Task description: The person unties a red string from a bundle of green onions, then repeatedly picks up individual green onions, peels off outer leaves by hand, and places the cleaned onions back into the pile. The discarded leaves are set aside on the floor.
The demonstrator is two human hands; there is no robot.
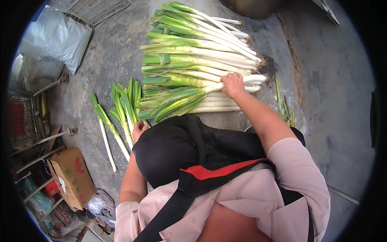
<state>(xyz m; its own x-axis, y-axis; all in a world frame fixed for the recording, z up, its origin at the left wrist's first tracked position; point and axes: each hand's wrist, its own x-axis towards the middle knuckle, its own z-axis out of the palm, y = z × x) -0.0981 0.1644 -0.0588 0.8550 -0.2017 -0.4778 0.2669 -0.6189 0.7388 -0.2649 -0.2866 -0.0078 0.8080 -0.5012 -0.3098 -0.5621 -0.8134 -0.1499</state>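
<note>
A large pile of leeks or long green onions (196,59) lies on the floor before me, green tops to the left and white root ends to the right. My right hand (233,85) is closed around the white shank of one leek (214,87) at the pile's near part. Its green leaves (178,103) fan out to the left over other stalks. Beside my left knee, my left hand (139,130) is at a smaller group of leeks (124,104). The knee hides part of this hand, and whether its fingers grip a stalk is unclear.
A thin single leek (106,145) lies farther left. Plant trimmings (287,113) are by my right knee. Leftward are a cardboard box (72,177), a metal rack (45,139) and a white plastic sack (60,36). A plastic crate (96,10) and a large round vessel (254,7) stand at the far side.
</note>
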